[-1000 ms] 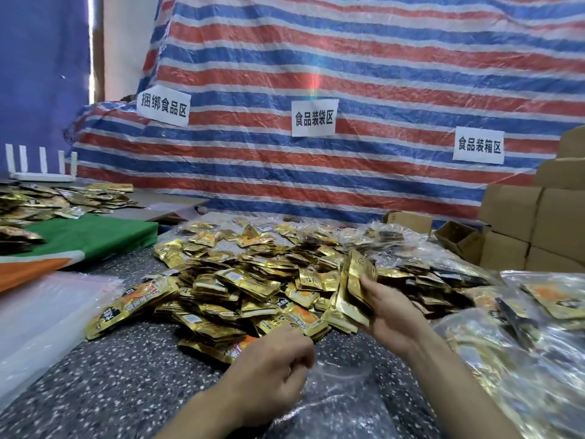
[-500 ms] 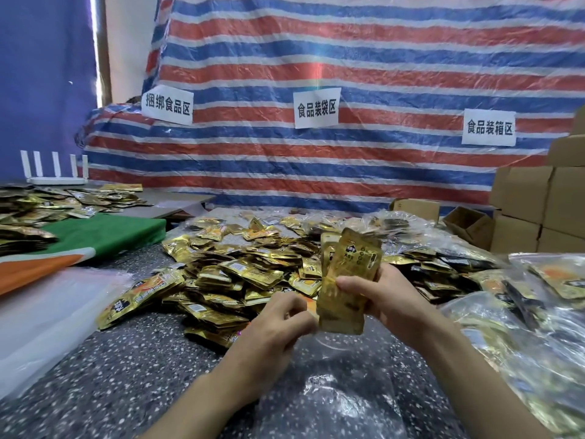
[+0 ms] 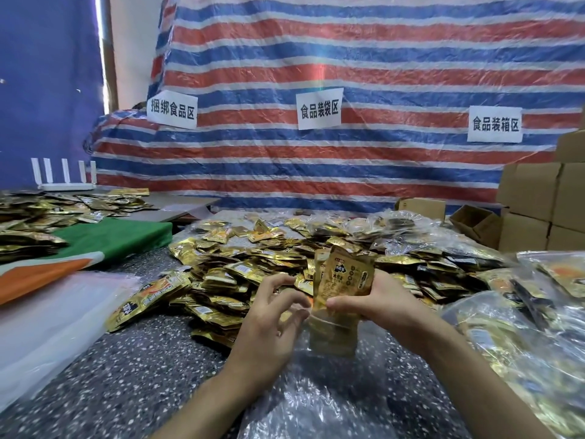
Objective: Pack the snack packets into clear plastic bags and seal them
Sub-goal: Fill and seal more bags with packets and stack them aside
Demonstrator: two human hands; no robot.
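Standing upright in the mouth of a clear plastic bag (image 3: 319,394), a stack of gold snack packets (image 3: 346,280) is seen with its lower part already behind the film and its upper part above the rim. The stack is grasped around its middle by the right hand (image 3: 383,307), thumb in front and fingers behind. The left hand (image 3: 272,318) is held just beside the bag's mouth with its fingers spread and loosely bent; whether the rim is pinched cannot be told.

This bag is judged to be partly loaded: the stack is not yet pushed fully down and the mouth is not sealed. Much is left, since a large loose pile of packets (image 3: 234,274) lies on the bench (image 3: 126,369) just beyond the hands. Several filled bags (image 3: 506,337) are heaped to the right, so part of the work is done. Flat empty bags (image 3: 47,318) are stacked at the left, and cardboard boxes (image 3: 535,201) are piled at the far right.

Half a second ago the stack was held higher, clear of the bag, and the left hand's fingers were curled close against it; since then the stack has been lowered into the mouth and those fingers have been spread.
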